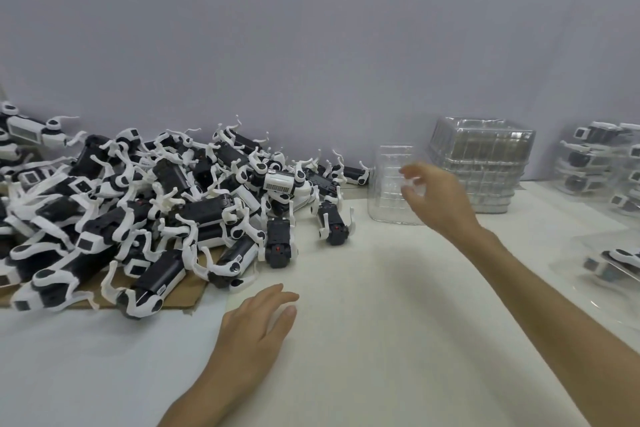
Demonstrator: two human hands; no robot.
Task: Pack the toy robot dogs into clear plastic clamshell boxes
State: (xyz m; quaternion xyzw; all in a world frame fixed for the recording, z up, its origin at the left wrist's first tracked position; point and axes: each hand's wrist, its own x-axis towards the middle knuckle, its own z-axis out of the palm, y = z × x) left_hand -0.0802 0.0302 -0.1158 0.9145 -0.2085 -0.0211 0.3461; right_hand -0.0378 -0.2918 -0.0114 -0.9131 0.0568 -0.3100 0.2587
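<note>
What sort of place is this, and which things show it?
Probably a toy packing bench in a factory: a heap of toy robot dogs, stacked empty clamshell boxes, and packed boxes at right.

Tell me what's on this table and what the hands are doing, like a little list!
toys: pile of toy robot dogs, left side, partly on cardboard
empty boxes: stack of clamshells by the wall
packed boxes: stacked at the far right
right hand: fingers curled round a clear box beside the stack
left hand: flat on the table, near the pile
</note>
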